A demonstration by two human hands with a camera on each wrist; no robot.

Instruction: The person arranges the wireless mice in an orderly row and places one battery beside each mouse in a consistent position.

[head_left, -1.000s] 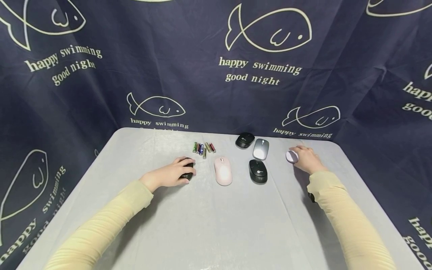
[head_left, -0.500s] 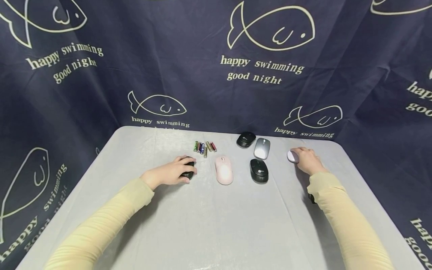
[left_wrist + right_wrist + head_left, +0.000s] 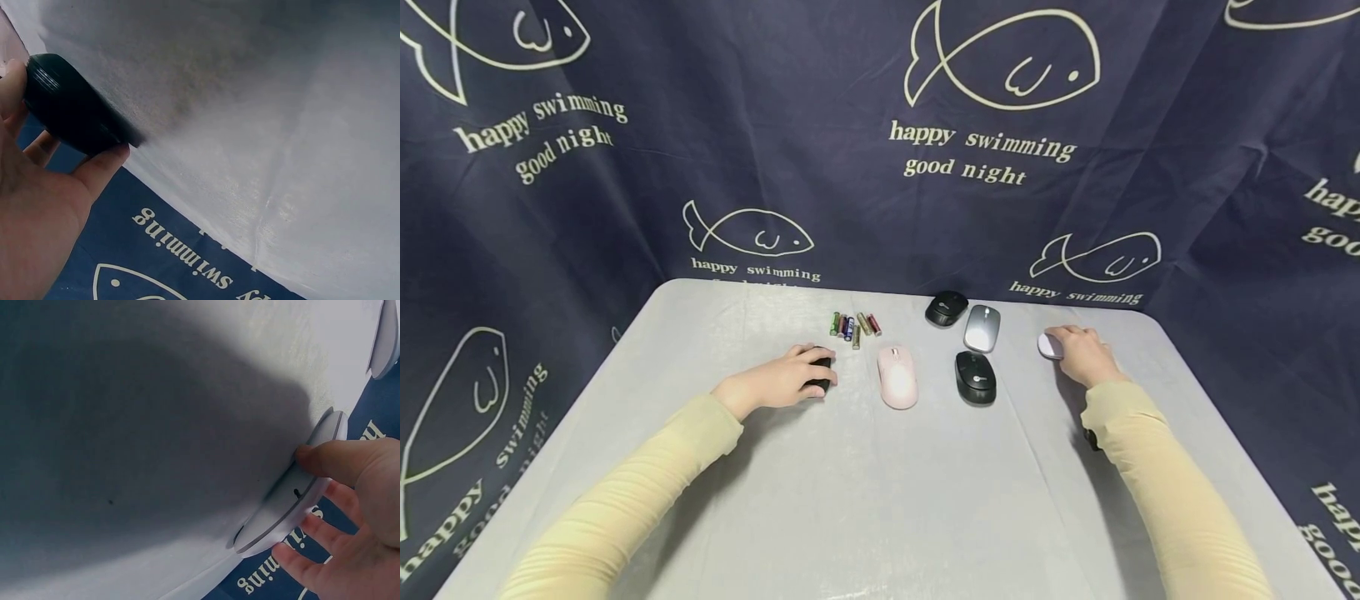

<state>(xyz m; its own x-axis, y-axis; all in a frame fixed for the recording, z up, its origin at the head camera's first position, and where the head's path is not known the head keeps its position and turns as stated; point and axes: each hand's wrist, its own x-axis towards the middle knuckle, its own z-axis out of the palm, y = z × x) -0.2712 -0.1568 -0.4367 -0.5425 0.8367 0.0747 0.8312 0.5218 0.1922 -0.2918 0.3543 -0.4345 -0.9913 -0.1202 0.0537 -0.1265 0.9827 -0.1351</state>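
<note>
My left hand [image 3: 782,377] grips a black computer mouse [image 3: 818,373] left of the pink mouse. In the left wrist view the thumb presses one side of the black mouse [image 3: 75,106], with fingers partly hidden behind it. At the right, my right hand [image 3: 1082,354] holds a pale white-lilac mouse [image 3: 1049,346]. The right wrist view shows this pale mouse [image 3: 290,494] edge-on between the thumb and several fingers, a small dark mark on its side.
A pink mouse [image 3: 897,379], a black mouse [image 3: 976,378], a grey mouse [image 3: 982,328] and another black mouse [image 3: 947,308] lie mid-table. Several batteries [image 3: 856,335] cluster left of them. Under the right sleeve a dark object [image 3: 1091,438] peeks out. A navy curtain [image 3: 850,167] hangs behind the table [image 3: 895,500].
The left thumb has drawn in closer along the black mouse. My right hand keeps its hold on the pale mouse in nearly the same spot; the loose mice and batteries stay put.
</note>
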